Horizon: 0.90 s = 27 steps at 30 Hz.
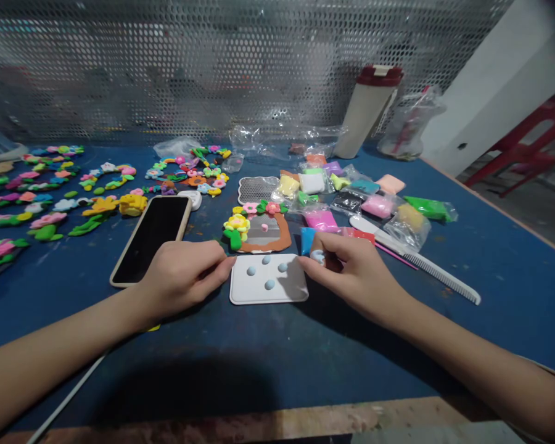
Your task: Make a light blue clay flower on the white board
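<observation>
A small white board point(269, 296) lies flat on the table with several pale blue clay balls point(270, 284) spaced out on it. My left hand point(185, 271) is closed, its thumb tip at the board's upper left corner; whether something is pinched there I cannot tell. My right hand point(351, 271) has its fingers curled around a lump of pale blue clay point(318, 255), while the thumb tip reaches the board's right corner. Just behind the board sits a frame point(284, 235) of brown clay with yellow and pink flowers and green leaves.
A phone point(152, 237) lies beside my left hand. Clay flower pieces point(106, 176) spread across the left. Bagged coloured clay point(321, 219), a white comb point(437, 271) and a bottle point(365, 111) are on the right. A perforated metal panel point(189, 74) stands behind.
</observation>
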### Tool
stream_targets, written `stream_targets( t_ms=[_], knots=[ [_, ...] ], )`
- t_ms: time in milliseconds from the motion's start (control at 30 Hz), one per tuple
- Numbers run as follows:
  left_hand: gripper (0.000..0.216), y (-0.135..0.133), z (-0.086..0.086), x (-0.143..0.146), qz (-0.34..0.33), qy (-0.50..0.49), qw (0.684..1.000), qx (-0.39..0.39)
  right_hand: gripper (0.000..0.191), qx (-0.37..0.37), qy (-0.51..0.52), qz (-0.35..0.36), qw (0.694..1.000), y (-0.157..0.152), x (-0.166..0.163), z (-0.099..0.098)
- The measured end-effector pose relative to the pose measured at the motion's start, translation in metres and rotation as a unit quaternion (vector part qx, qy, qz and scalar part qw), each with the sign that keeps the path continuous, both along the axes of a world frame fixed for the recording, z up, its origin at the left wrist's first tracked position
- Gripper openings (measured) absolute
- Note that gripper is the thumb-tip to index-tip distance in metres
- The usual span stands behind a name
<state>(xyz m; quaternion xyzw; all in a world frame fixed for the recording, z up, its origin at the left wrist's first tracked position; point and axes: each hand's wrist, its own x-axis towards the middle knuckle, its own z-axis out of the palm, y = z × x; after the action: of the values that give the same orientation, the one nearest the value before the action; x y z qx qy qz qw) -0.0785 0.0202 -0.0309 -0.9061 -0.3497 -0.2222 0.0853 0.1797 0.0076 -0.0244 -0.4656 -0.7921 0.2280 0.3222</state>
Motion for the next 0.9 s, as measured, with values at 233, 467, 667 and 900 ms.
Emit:
stream_targets(
  t_ms=[233,467,667,900],
  knots=[
    [0.035,-0.0002,0.0009,-0.0002,-0.004,0.001,1.000,-0.014,0.017,-0.057,0.031,0.041,0.997,0.0024,0.0016,0.0025],
    [0.034,-0.0006,0.0017,0.0008,-0.008,0.010,1.000,-0.010,0.017,-0.195,0.190,0.076,0.959,0.0027,0.0007,0.0009],
    [0.034,-0.0001,0.0014,0.0003,-0.007,0.016,1.000,-0.011,0.025,-0.212,0.270,0.034,0.939,0.0031,0.0005,-0.0008],
    [0.033,0.0000,0.0013,0.0006,-0.014,0.014,1.000,-0.009,0.025,-0.186,0.273,0.043,0.943,0.0025,0.0014,-0.0013]
  ],
)
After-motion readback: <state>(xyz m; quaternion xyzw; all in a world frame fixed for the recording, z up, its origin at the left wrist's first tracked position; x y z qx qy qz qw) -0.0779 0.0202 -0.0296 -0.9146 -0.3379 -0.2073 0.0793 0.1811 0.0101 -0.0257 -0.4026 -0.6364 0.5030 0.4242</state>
